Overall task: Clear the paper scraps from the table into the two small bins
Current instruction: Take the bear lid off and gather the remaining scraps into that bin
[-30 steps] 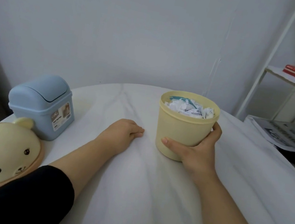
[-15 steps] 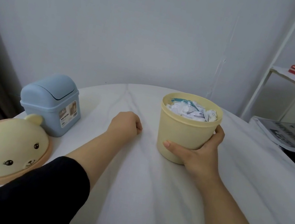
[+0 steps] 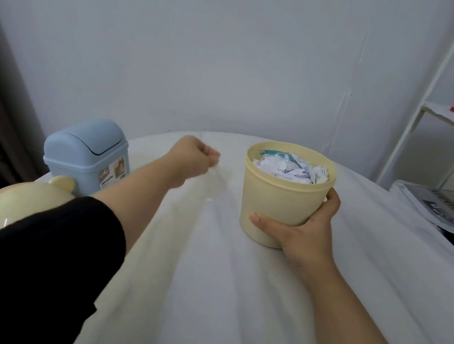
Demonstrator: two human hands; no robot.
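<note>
Paper scraps (image 3: 290,169) fill the open yellow bin (image 3: 280,205), which stands right of centre on the white table (image 3: 226,308). The right hand (image 3: 308,234) grips the bin's lower wall, thumb in front. The left hand (image 3: 195,154) is curled into a fist left of the bin and apart from it; nothing shows inside the fist. The blue bin (image 3: 86,153) sits at left, with a cream eared lid (image 3: 18,195) just below it.

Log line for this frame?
left hand: fist, contents hidden | right hand: grips yellow bin | yellow bin: full of paper scraps | blue bin: lid shut
</note>
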